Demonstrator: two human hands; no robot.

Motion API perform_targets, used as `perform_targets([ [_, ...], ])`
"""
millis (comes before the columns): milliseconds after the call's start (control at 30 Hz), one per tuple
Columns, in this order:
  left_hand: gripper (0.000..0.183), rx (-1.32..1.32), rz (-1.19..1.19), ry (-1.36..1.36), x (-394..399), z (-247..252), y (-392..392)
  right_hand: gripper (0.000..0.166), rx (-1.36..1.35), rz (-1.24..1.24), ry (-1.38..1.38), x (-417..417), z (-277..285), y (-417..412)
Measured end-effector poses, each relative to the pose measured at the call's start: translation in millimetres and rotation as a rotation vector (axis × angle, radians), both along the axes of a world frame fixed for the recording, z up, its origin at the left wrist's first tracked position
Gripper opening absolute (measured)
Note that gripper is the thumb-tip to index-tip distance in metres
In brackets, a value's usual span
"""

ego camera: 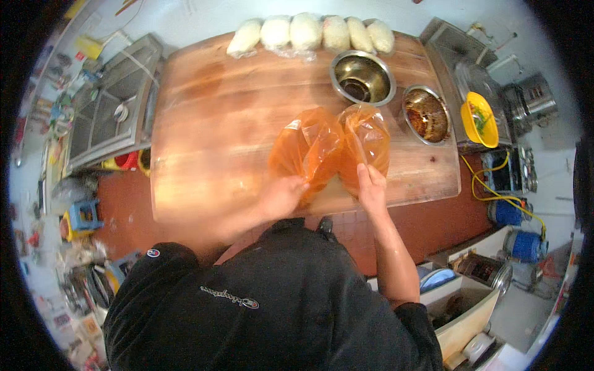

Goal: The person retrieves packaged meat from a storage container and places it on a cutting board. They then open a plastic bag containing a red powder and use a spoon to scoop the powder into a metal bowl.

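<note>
A thin, see-through orange plastic bag (pixel 308 139) is spread between my two hands over the near part of a wooden worktable (pixel 209 134). My left hand (pixel 285 192), partly blurred, pinches the bag's near edge on the left. On the right, my right hand (pixel 371 185) grips another gathered part of the orange plastic, thumb and fingers together. Whether it is one bag or two I cannot tell. Just beyond the plastic stands a deep steel bowl (pixel 387 76), and right of it a shallower steel bowl (pixel 427 116) with dark brown, oily residue.
Several pale, plastic-wrapped bundles (pixel 306 32) line the table's far edge. A metal sink (pixel 111 111) stands at the left. At the right are a yellow basin (pixel 468 125) with something green inside, a yellow hose (pixel 492 198) and blue gas cylinders (pixel 529 246).
</note>
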State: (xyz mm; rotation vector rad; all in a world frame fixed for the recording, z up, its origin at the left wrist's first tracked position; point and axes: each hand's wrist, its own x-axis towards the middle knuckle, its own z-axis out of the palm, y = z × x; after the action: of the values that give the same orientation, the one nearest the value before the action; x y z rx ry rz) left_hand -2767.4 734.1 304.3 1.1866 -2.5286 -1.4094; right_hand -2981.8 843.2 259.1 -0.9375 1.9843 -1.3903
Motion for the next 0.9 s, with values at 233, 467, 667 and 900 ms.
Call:
perform_targets([
  [233,0.034,-0.068,0.296,-0.061,-8.6,-7.8,47.7,0.027,0.045,0.288,-0.058,-14.6,4.3,25.2],
  [467,0.044,-0.28,0.232,-0.56,-22.6,20.9,75.2,0.024,0.164,0.432,0.224,-45.2,0.5,54.1],
  [667,0.052,-0.562,0.397,-0.386,9.4,24.8,102.4,0.027,0.223,0.458,0.108,-84.9,-21.0,82.2],
  [900,0.04,-0.191,0.555,-0.644,69.5,32.0,142.5,0.024,0.346,0.581,-0.009,-99.1,30.1,140.3],
])
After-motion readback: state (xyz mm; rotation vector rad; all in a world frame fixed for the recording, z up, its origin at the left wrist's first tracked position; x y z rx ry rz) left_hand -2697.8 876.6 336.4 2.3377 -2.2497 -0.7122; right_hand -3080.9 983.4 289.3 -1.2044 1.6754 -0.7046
